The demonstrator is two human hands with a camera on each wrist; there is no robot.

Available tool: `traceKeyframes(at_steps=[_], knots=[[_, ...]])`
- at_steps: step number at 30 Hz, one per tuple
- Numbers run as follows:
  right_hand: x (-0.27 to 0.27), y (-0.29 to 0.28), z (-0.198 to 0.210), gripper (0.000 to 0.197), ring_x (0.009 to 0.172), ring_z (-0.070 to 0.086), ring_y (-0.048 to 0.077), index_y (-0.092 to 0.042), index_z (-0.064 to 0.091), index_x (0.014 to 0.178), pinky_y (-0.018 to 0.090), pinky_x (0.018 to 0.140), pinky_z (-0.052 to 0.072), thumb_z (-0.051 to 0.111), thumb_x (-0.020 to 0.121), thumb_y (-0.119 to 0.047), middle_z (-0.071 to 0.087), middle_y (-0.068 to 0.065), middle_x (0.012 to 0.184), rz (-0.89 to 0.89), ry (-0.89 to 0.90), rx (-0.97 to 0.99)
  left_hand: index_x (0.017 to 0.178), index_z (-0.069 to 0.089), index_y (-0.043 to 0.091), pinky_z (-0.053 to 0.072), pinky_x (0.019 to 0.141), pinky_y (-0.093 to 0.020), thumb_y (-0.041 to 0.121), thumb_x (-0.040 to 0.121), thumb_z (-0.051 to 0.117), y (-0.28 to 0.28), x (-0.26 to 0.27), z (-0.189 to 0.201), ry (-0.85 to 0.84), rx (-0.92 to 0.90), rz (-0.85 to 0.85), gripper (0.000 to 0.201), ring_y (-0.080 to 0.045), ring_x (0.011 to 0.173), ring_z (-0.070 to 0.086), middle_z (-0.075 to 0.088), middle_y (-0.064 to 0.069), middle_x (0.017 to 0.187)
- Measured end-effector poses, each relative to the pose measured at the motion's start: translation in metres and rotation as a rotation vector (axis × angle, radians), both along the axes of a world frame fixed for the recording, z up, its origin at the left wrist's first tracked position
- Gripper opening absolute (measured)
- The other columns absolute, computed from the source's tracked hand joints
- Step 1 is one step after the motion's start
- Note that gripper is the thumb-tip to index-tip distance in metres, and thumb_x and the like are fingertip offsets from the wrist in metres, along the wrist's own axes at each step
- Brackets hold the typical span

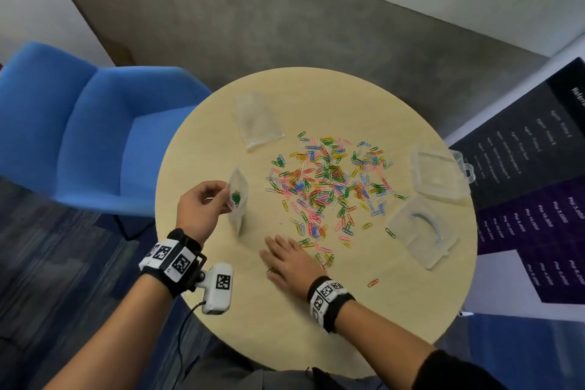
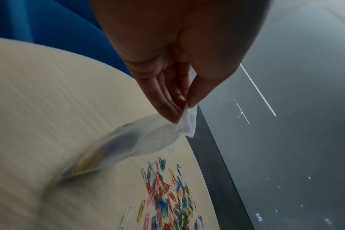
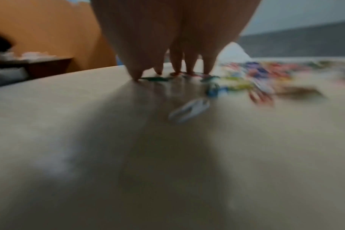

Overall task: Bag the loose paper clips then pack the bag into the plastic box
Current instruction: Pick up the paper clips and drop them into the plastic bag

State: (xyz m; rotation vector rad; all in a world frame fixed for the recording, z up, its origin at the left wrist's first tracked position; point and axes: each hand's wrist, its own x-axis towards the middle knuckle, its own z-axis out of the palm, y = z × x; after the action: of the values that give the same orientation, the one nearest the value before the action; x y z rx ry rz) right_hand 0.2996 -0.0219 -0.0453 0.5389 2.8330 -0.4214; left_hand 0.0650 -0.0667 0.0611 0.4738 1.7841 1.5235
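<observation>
Nearest me, at 6 o'clock on the round pale wood-grain table, my right hand lies flat, fingers straight and spread, tips pressing down on a few clips at the near edge of the scattered multicoloured paper clips; the right wrist view shows the fingertips on green and red clips, w/ a white clip lying just behind them, rest blurred. My left hand at approx 9 o'clock pinches the top edge of a small clear plastic zip bag, thumb against fingers; the bag hangs upright w/ its bottom on or just above the tabletop, can't tell which. Some green clips show inside it. The left wrist view shows the pinch on the crumpled bag mouth. The clip pile fills the table centre. At 11 o'clock lies a flat stack of clear plastic bags. At 3 o'clock sits the clear plastic box, and its clear lid lies apart at 4 o'clock. One red clip lies alone right of my right wrist. Off the table at 9–10 o'clock stands a blue upholstered chair.
</observation>
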Motion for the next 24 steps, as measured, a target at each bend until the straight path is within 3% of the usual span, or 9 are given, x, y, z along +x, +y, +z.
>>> traceKeyframes(at_steps=[2, 4, 6, 8, 9, 11, 16, 20, 24], knots=[[0.011, 0.004, -0.004, 0.046, 0.129, 0.052, 0.032, -0.016, 0.057, 0.132, 0.052, 0.104, 0.044, 0.067, 0.088, -0.023, 0.053, 0.011, 0.142, -0.022, 0.069, 0.076, 0.088, 0.07, 0.011, 0.059, 0.066, -0.029, 0.014, 0.09, 0.068, 0.008, 0.009, -0.001, -0.015, 0.004, -0.016, 0.004, -0.02, 0.068, 0.067, 0.071, -0.012, 0.085], [0.013, 0.015, -0.002, 0.048, 0.126, 0.054, 0.034, -0.018, 0.062, 0.126, 0.056, 0.106, 0.039, 0.076, 0.079, -0.014, 0.057, 0.011, 0.137, -0.043, 0.069, 0.151, 0.089, 0.07, 0.01, 0.059, 0.066, -0.028, 0.014, 0.09, 0.068, 0.014, 0.019, -0.002, -0.019, 0.005, -0.044, 0.005, -0.019, 0.067, 0.066, 0.07, -0.013, 0.084], [0.013, 0.029, 0.011, 0.051, 0.137, 0.039, 0.039, -0.019, 0.059, 0.129, 0.063, 0.109, 0.026, 0.073, 0.081, -0.011, 0.043, 0.014, 0.149, -0.16, 0.01, 0.171, 0.089, 0.07, 0.009, 0.059, 0.068, -0.031, 0.015, 0.089, 0.069, 0.019, 0.026, -0.002, -0.011, 0.005, -0.076, 0.006, -0.02, 0.07, 0.067, 0.071, -0.013, 0.085], [0.016, 0.042, 0.018, 0.054, 0.146, 0.013, 0.043, -0.024, 0.042, 0.142, 0.066, 0.112, 0.01, 0.059, 0.092, -0.014, 0.015, 0.012, 0.161, -0.341, -0.1, 0.168, 0.089, 0.07, 0.009, 0.06, 0.069, -0.033, 0.015, 0.089, 0.069, 0.023, 0.032, -0.002, -0.018, 0.006, -0.095, 0.006, -0.02, 0.07, 0.067, 0.071, -0.012, 0.084], [0.018, 0.046, 0.02, 0.057, 0.147, 0.005, 0.043, -0.027, 0.032, 0.147, 0.065, 0.114, 0.007, 0.052, 0.096, -0.014, 0.004, 0.009, 0.163, -0.405, -0.153, 0.159, 0.09, 0.07, 0.008, 0.06, 0.069, -0.033, 0.015, 0.089, 0.069, 0.023, 0.034, -0.002, -0.022, 0.004, -0.101, 0.007, -0.02, 0.069, 0.067, 0.071, -0.011, 0.083], [0.023, 0.046, 0.02, 0.066, 0.146, 0.007, 0.042, -0.027, 0.02, 0.151, 0.06, 0.116, 0.011, 0.048, 0.095, -0.007, 0.0, 0.008, 0.163, -0.461, -0.185, 0.129, 0.093, 0.07, 0.005, 0.06, 0.067, -0.03, 0.015, 0.089, 0.068, 0.025, 0.04, -0.001, -0.021, -0.002, -0.12, 0.011, -0.019, 0.068, 0.067, 0.071, -0.012, 0.083], [0.024, 0.04, 0.028, 0.055, 0.136, 0.034, 0.034, -0.004, 0.039, 0.142, 0.04, 0.108, 0.039, 0.047, 0.09, 0.008, 0.034, 0.014, 0.151, -0.423, -0.065, 0.092, 0.089, 0.07, 0.007, 0.06, 0.068, -0.032, 0.012, 0.089, 0.068, 0.026, 0.051, 0.003, -0.004, 0.003, -0.168, 0.005, -0.022, 0.071, 0.066, 0.07, -0.015, 0.083], [0.021, 0.053, 0.035, 0.034, 0.109, 0.058, 0.029, -0.003, 0.061, 0.118, 0.035, 0.092, 0.048, 0.05, 0.088, 0.006, 0.063, 0.014, 0.116, -0.507, -0.029, 0.072, 0.087, 0.071, 0.01, 0.06, 0.072, -0.039, 0.011, 0.089, 0.068, 0.025, 0.055, 0.0, 0.006, -0.022, -0.203, 0.004, -0.026, 0.073, 0.068, 0.071, -0.017, 0.086], [0.027, 0.066, 0.045, 0.026, 0.088, 0.068, 0.024, -0.009, 0.076, 0.103, 0.033, 0.083, 0.057, 0.056, 0.089, 0.0, 0.074, 0.01, 0.096, -0.948, 0.177, -0.094, 0.091, 0.071, 0.008, 0.061, 0.073, -0.038, 0.014, 0.09, 0.067, 0.023, 0.063, -0.004, -0.008, -0.025, -0.234, 0.007, -0.023, 0.074, 0.067, 0.071, -0.014, 0.085]])
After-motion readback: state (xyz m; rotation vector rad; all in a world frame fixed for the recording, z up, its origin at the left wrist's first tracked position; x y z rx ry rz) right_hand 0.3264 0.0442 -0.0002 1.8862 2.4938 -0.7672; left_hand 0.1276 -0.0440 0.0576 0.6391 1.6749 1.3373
